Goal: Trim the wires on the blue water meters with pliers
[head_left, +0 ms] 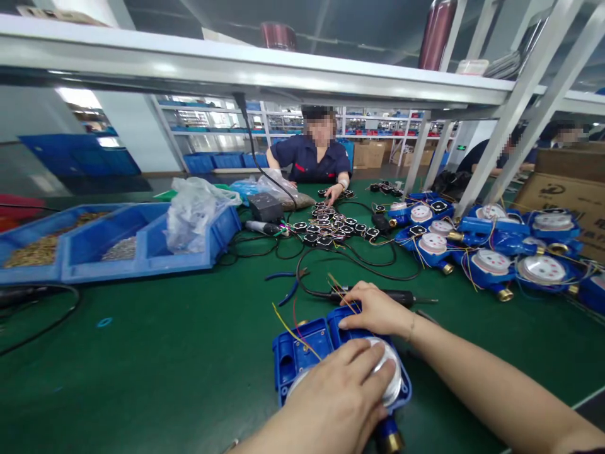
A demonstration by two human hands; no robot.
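Two blue water meters sit side by side at the front of the bench. My left hand (343, 388) reaches across the left water meter (307, 343), its fingers curved over the silvery round face of the right water meter (394, 378). My right hand (378, 309) grips the upper edge of the right meter's blue housing, thumb in front, with thin wires by its fingers. Yellow and red wires (295, 331) rise from the left housing. Just behind lies a black screwdriver-like tool (399, 297) with a metal tip. Blue-handled pliers (289, 290) rest to its left.
Blue bins (189, 260) with small metal parts and a plastic bag stand at left. Black-rimmed wired modules (324, 227) lie mid-bench, where a co-worker's hand (334, 192) reaches. Several blue meters (491, 261) crowd the right. A shelf (283, 69) spans overhead.
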